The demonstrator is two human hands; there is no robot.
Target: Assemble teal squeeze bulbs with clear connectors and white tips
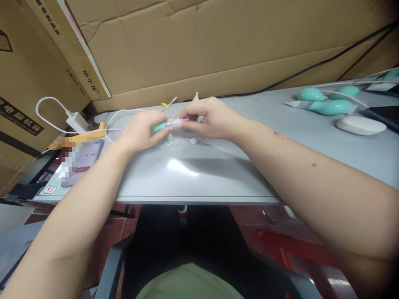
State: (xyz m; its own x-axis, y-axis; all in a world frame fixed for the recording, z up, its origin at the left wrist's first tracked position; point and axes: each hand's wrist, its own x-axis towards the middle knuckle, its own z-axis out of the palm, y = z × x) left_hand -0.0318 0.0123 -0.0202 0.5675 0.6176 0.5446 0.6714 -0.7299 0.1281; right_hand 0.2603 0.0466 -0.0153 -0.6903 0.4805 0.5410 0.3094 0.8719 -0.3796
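Observation:
My left hand [141, 128] is closed round a teal bulb syringe [159, 126], whose clear neck points to the right. With fingers pinched, my right hand [208, 118] grips a whitish translucent nozzle tip [181, 123] at the end of that neck. The two parts meet between my hands; whether they are fully joined cannot be made out. Just below my hands a small white tip [192, 141] lies on the grey table [218, 178]. Another white tip [196, 96] stands behind my right hand.
Several teal bulbs [333, 107] with clear nozzles lie at the right, near a white oval object [360, 125]. A phone [89, 160] rests at the left by a white charger [77, 122] on a yellow power strip [90, 133]. Cardboard [199, 50] walls the back.

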